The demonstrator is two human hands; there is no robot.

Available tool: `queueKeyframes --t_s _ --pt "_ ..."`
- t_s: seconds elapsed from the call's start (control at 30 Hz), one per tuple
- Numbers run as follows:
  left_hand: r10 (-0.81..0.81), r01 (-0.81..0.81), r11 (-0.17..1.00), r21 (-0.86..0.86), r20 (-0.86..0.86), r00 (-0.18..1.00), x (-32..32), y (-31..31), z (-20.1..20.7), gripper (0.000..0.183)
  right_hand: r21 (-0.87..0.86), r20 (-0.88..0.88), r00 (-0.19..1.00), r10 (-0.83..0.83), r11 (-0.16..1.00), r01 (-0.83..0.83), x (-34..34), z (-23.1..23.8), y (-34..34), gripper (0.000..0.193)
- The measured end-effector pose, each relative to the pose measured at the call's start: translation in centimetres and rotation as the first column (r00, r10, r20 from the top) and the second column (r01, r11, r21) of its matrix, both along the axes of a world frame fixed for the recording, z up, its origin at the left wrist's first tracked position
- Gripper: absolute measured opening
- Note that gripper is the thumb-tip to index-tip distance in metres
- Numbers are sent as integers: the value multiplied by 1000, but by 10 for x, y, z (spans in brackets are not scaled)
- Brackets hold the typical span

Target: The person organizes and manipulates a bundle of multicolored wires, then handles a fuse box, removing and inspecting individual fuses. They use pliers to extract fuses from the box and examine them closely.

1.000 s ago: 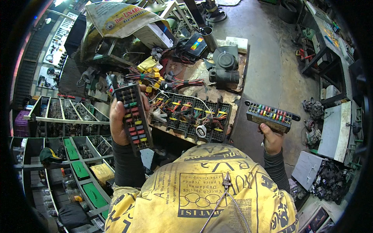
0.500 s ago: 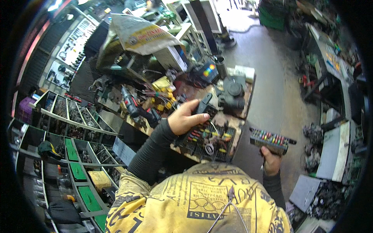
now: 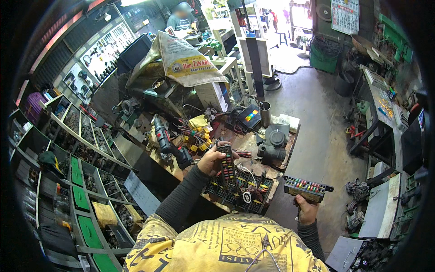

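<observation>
My left hand [image 3: 212, 161] grips a narrow black fuse box [image 3: 227, 164], its face of coloured fuses turned toward me. Held out to the right, past the bench's edge, my right hand [image 3: 306, 210] has its thumb and fingers closed on a wider black fuse box [image 3: 308, 188] with rows of coloured fuses on top. Below the left hand sits a black latticed tray [image 3: 265, 199] with fuse parts and wires, among them a white-rimmed oval piece [image 3: 247, 197]. A cordless drill [image 3: 161, 136] lies left of that hand, near a bundle of yellow connectors [image 3: 195, 136].
A black round-topped housing [image 3: 274, 139] and a metal cylinder [image 3: 265, 114] stand at the bench's right side. Compartment shelves [image 3: 81, 177] line the left. A cluttered side bench [image 3: 385, 104] is at right. Far back, a person [image 3: 182, 20] is at another table.
The left hand has moved down and left, and the piece in it now shows its fuse side. The right hand with its fuse box is slightly lower and nearer. My view has tilted up.
</observation>
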State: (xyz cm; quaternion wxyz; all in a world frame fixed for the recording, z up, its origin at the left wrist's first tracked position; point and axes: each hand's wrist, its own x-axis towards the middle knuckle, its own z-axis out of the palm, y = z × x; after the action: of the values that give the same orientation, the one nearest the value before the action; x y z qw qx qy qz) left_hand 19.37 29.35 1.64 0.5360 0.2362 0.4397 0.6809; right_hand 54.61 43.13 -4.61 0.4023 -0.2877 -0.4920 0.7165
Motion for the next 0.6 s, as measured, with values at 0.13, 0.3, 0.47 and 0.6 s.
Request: queueKeyframes --t_s 0.13,0.3,0.47,0.6 --pt "209 -208 977 38 -33 977 7 -6 6 59 0 -7 1000 22 1000 -22 -6 2 -4 29" --pt "418 -436 899 -35 -224 880 24 -23 18 71 23 17 1000 7 1000 -7 -10 3 -9 21" --pt "440 -598 801 -18 -660 609 33 -45 24 65 22 26 1000 -5 1000 4 -8 4 -12 22" --pt "234 -580 814 44 -937 258 37 -63 32 47 20 24 1000 14 1000 -14 -10 6 -15 23"
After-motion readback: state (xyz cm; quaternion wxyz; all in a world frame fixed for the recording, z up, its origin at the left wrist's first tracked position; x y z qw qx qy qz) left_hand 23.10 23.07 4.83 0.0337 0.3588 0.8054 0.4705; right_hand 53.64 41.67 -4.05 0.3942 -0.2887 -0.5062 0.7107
